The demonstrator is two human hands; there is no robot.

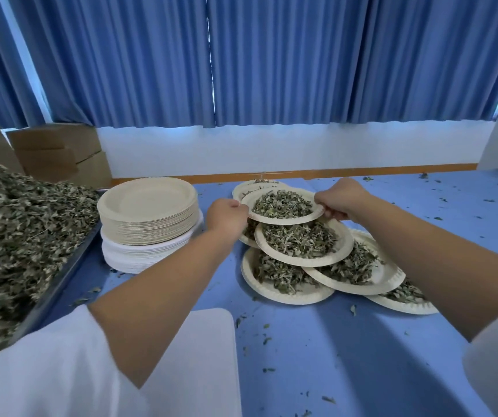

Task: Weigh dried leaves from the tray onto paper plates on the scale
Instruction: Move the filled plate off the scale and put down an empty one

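Observation:
A paper plate (259, 218) heaped with dried leaves is held over a pile of filled plates (325, 260) in the middle of the blue table. My left hand (226, 216) pinches its left rim and my right hand (342, 200) grips its right rim. At the left edge a metal tray (61, 275) carries a big mound of dried leaves (16, 236). The white scale platform (205, 356) lies close to me, partly hidden by my left arm and sleeve, with nothing on its visible part.
A tall stack of unused paper plates (148, 218) stands between the tray and the filled plates. Cardboard boxes (58, 152) sit at the back left. Leaf crumbs (440, 218) are scattered over the blue tabletop (362, 356). Blue curtains (271, 55) hang behind.

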